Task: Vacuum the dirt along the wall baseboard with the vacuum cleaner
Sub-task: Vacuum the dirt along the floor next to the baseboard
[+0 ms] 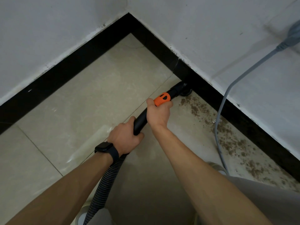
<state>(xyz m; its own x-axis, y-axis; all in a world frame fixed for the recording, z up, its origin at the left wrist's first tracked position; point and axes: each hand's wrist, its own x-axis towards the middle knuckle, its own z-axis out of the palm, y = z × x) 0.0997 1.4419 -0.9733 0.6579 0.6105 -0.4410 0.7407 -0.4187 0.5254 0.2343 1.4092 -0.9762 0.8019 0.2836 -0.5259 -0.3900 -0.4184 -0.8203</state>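
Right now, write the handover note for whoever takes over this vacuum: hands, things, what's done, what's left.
Left hand grips the black tube just above where the ribbed hose joins it.
Right hand grips the tube at the orange collar.
Nozzle sits on the floor against the right-side baseboard.
Done: the floor between the corner and the nozzle looks clean.
Left: brown dirt runs along that baseboard from the nozzle back toward the person. A grey cable hangs down the wall and lies across the dirt; mind it.
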